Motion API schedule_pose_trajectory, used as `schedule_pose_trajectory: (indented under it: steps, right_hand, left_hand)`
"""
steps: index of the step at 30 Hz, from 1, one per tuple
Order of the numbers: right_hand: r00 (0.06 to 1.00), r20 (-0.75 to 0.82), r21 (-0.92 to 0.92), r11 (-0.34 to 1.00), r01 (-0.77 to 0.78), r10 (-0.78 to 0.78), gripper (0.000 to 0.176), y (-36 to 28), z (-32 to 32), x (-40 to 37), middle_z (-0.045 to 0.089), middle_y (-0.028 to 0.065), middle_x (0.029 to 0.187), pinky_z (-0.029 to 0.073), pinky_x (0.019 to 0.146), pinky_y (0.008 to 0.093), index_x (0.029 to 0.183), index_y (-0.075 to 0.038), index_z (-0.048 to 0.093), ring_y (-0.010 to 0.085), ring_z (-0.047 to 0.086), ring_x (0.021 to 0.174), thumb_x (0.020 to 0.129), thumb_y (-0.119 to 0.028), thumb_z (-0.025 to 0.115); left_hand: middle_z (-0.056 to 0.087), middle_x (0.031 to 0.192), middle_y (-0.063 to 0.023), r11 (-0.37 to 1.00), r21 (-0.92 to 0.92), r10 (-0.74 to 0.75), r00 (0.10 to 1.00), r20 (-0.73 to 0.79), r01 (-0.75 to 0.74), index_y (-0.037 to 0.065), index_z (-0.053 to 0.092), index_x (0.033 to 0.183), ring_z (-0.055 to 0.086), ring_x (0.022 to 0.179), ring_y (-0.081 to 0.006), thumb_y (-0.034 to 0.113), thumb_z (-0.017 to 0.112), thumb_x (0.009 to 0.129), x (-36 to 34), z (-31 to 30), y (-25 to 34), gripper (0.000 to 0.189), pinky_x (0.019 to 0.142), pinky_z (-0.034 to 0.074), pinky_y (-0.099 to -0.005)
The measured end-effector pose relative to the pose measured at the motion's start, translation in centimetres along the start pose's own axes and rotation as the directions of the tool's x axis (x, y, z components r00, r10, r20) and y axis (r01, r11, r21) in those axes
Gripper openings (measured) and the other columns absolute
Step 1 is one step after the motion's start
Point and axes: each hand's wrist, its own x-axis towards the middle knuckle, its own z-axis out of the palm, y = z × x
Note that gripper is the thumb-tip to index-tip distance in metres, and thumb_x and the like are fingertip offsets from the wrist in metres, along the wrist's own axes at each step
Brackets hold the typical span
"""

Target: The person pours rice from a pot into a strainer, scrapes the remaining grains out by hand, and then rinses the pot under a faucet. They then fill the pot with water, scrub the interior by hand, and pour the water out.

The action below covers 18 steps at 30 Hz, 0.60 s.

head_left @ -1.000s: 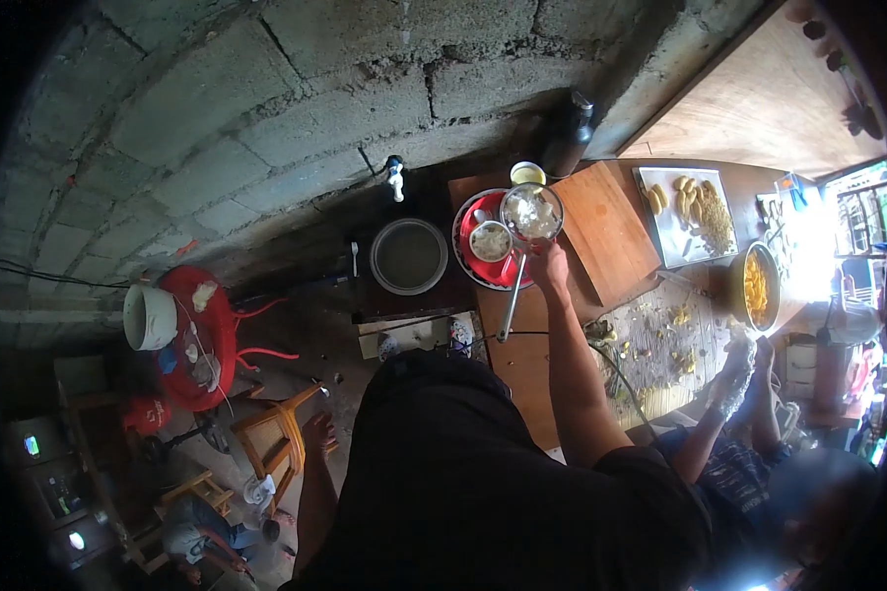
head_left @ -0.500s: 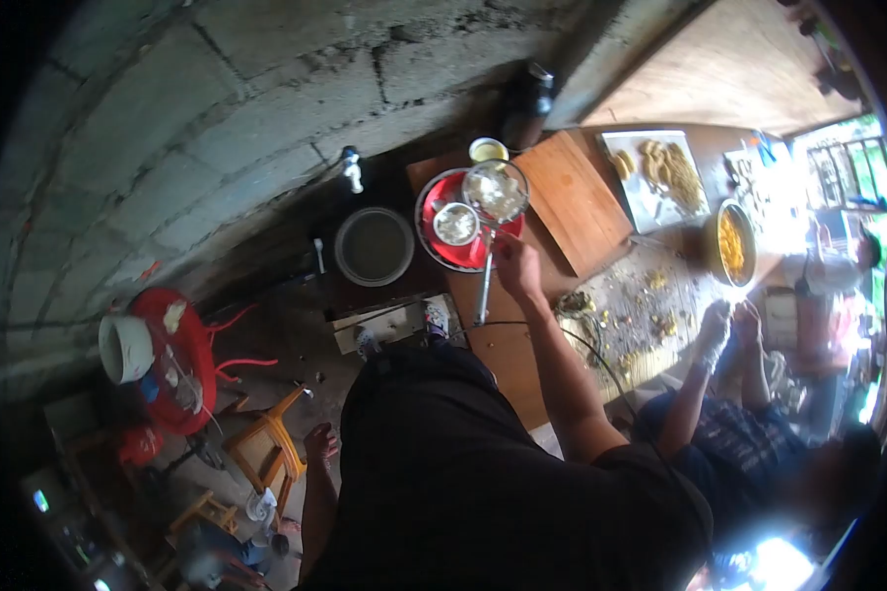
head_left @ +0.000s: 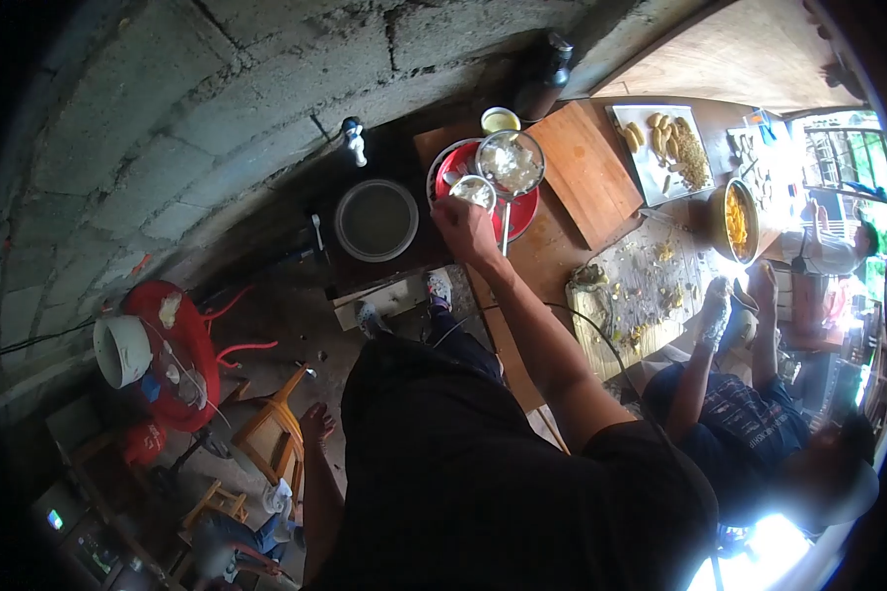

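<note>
My right hand [head_left: 466,231] is at the near rim of a small white bowl [head_left: 475,189] holding white food, its fingers closed on the edge. The bowl sits in a red basin [head_left: 524,212]. Beside it, a round strainer [head_left: 511,163] heaped with pale, whitish food rests over the basin. The strainer's long metal handle [head_left: 506,229] points towards me, just right of my hand and not held. My left hand [head_left: 317,424] hangs low beside my body near a wooden chair [head_left: 271,438], empty, its fingers loosely apart.
A dark round pot [head_left: 375,221] stands left of the basin. Rightward lie a wooden board [head_left: 581,172], a food tray [head_left: 665,153], a scrap-strewn chopping board [head_left: 631,291] and a pot of yellow pieces [head_left: 736,222]. Another person [head_left: 734,424] works at right. A red stool [head_left: 172,360] stands left.
My right hand has let go of the strainer's handle and moved left to the white bowl's rim. The view has shifted slightly. My left hand still hangs down.
</note>
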Motion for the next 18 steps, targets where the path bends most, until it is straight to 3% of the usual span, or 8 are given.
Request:
schedule_pose_trajectory:
  steps: [6, 12, 14, 15, 17, 18]
  right_hand:
    - [1.000, 0.028, 0.035, 0.999, 0.000, -0.001, 0.027, -0.6, 5.3, 3.8, 0.074, 0.0193, 0.089, 0.058, 0.074, 0.0437, 0.104, -0.003, 0.074, 0.0356, 0.074, 0.083, 0.090, -0.026, 0.069]
    - [0.999, 0.028, 0.000, 1.000, -0.026, 0.026, 0.032, -1.5, 11.1, 7.8, 0.074, 0.0182, 0.097, 0.057, 0.079, 0.0430, 0.110, -0.005, 0.073, 0.0329, 0.073, 0.089, 0.087, -0.028, 0.072]
    - [1.000, 0.006, -0.055, 0.998, -0.025, 0.025, 0.049, -0.3, 14.0, 10.5, 0.073, 0.0168, 0.096, 0.056, 0.079, 0.0446, 0.119, -0.003, 0.069, 0.0344, 0.072, 0.089, 0.086, -0.038, 0.074]
    - [0.998, -0.017, -0.091, 0.994, -0.056, 0.055, 0.053, -0.3, 15.2, 12.0, 0.072, 0.0164, 0.095, 0.056, 0.079, 0.0450, 0.121, -0.002, 0.067, 0.0347, 0.072, 0.090, 0.086, -0.041, 0.074]
    - [0.986, -0.011, -0.143, 0.976, -0.163, 0.163, 0.067, -0.9, 17.2, 15.6, 0.073, 0.0185, 0.101, 0.056, 0.084, 0.0465, 0.127, 0.001, 0.063, 0.0364, 0.071, 0.097, 0.086, -0.052, 0.073]
    - [0.974, -0.053, -0.192, 0.955, -0.228, 0.222, 0.064, -1.4, 18.5, 17.5, 0.073, 0.0211, 0.107, 0.056, 0.087, 0.0473, 0.122, -0.001, 0.065, 0.0385, 0.071, 0.103, 0.087, -0.054, 0.072]
  left_hand:
    - [0.067, 0.127, -0.0061, 0.999, 0.025, -0.019, 0.999, -0.050, 0.020, 0.013, 0.060, 0.138, 0.067, 0.113, -0.0302, 0.023, 0.071, 0.096, 0.0, -5.4, -2.0, 0.045, 0.095, 0.051, -0.0625]
    - [0.069, 0.122, -0.0098, 0.996, 0.085, 0.040, 0.987, -0.155, -0.027, 0.010, 0.062, 0.137, 0.068, 0.110, -0.0278, 0.026, 0.073, 0.096, -4.2, -6.1, 0.1, 0.045, 0.094, 0.053, -0.0586]
    - [0.070, 0.120, -0.0106, 0.998, 0.050, 0.038, 0.989, -0.144, -0.031, 0.008, 0.062, 0.138, 0.069, 0.109, -0.0273, 0.027, 0.074, 0.095, -4.0, -7.0, -0.3, 0.048, 0.092, 0.055, -0.0567]
    - [0.071, 0.115, -0.0100, 0.998, -0.008, 0.053, 0.991, -0.126, -0.054, 0.008, 0.062, 0.138, 0.070, 0.106, -0.0273, 0.034, 0.075, 0.093, -3.7, -7.6, -1.0, 0.053, 0.085, 0.058, -0.0513]
    - [0.072, 0.111, -0.0099, 0.992, 0.114, 0.066, 0.991, -0.120, -0.052, 0.007, 0.063, 0.137, 0.072, 0.103, -0.0264, 0.038, 0.076, 0.091, -3.8, -8.2, -0.8, 0.056, 0.081, 0.058, -0.0466]
    - [0.073, 0.109, -0.0099, 0.984, 0.172, 0.069, 0.990, -0.119, -0.048, 0.006, 0.064, 0.136, 0.072, 0.101, -0.0259, 0.040, 0.076, 0.091, -4.0, -8.4, -0.8, 0.057, 0.079, 0.059, -0.0443]
